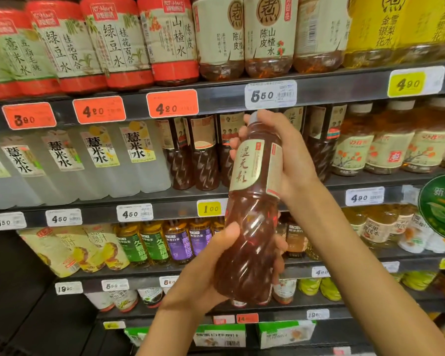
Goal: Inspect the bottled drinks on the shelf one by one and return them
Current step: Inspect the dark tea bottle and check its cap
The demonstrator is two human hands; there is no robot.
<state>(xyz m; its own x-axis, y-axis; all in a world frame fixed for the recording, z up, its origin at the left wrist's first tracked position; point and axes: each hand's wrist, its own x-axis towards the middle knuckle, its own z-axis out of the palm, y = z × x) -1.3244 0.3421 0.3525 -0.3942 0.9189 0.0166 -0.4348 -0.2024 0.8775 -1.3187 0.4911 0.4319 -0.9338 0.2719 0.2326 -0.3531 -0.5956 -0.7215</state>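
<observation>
Before the drinks shelf, both hands hold one dark reddish-brown bottle up in the air, slightly tilted, in front of the second row from the top. The left hand wraps the lower body of the bottle, thumb on the front and fingers curled behind. The right hand grips the upper part and the neck from behind, its fingertips showing at the left edge of the label.

As a judgement, the task is at the inspecting step for this one bottle: it is off the shelf, its label faces the camera, and it is not yet returned. A gap seems to be among the similar dark bottles near the middle of the second row, but the hand hides much of it, so I cannot say surely where it goes back. How many bottles are already checked the picture does not show; many rows remain.

The beige label on the held bottle carries three brush-style characters, which read roughly 湿无影. On the top row, red-capped labels read 绿豆水 and 山楂水 with 陈皮, under an "RT-Mart" mark. The pale bottles at the left of the second row say 薏米水. Price tags along the shelf edges read 3.90, 4.20, 4.20, 5.50 and 4.90; lower, 4.50 three times, then a yellow tag showing 1.00.
</observation>
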